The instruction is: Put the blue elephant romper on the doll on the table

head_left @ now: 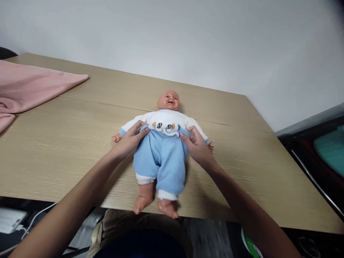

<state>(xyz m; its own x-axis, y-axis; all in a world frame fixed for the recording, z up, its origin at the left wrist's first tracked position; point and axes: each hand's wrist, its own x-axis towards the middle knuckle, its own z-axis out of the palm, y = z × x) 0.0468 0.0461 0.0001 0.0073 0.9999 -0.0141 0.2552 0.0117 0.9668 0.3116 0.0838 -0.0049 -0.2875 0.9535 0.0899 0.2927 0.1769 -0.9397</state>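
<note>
A baby doll (pixel 168 101) lies on its back on the wooden table (pixel 80 143), head away from me, feet over the near edge. It wears a white top (pixel 164 120) with a printed front and light blue fleece pants (pixel 161 161). My left hand (pixel 130 141) is closed in a pinch on the left side of the pants' waistband. My right hand (pixel 196 145) pinches the waistband on the right side. Both hands hold the waistband at the doll's belly.
A pink cloth (pixel 29 87) lies bunched at the table's far left. A white wall stands behind the table. To the right is a dark unit with a teal object (pixel 330 150). Below the near edge are white cables (pixel 32 222) and my lap.
</note>
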